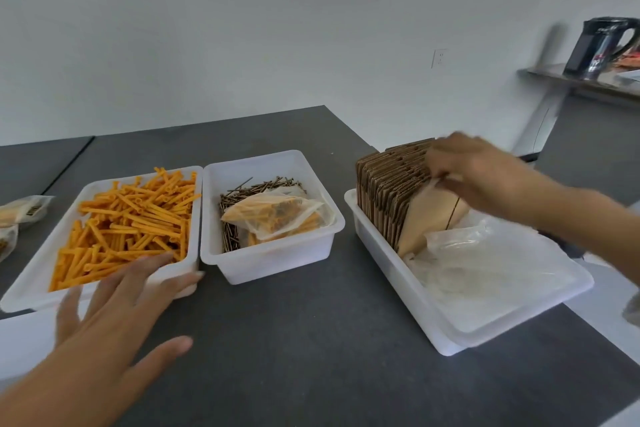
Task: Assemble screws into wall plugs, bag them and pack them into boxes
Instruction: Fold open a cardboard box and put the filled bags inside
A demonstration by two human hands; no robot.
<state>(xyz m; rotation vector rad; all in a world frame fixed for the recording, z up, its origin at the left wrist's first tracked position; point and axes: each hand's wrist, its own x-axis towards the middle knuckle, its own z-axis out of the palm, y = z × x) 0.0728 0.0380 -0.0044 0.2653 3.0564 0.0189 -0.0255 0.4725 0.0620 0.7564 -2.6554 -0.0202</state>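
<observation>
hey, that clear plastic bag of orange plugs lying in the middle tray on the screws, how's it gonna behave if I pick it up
The clear plastic bag of orange wall plugs will likely sag and shift: its film looks thin and wrinkled. It is probably light, since plastic plugs fill most of it. Lying on the loose brown screws in the white middle tray, it may drag a few along.

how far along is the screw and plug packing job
Done: filled clear bags lie in the middle white tray, over loose brown screws. In hand: the right hand pinches a flat cardboard box blank from the stack; the left hand hovers open. Left: no box is folded yet, and many orange wall plugs remain.
</observation>
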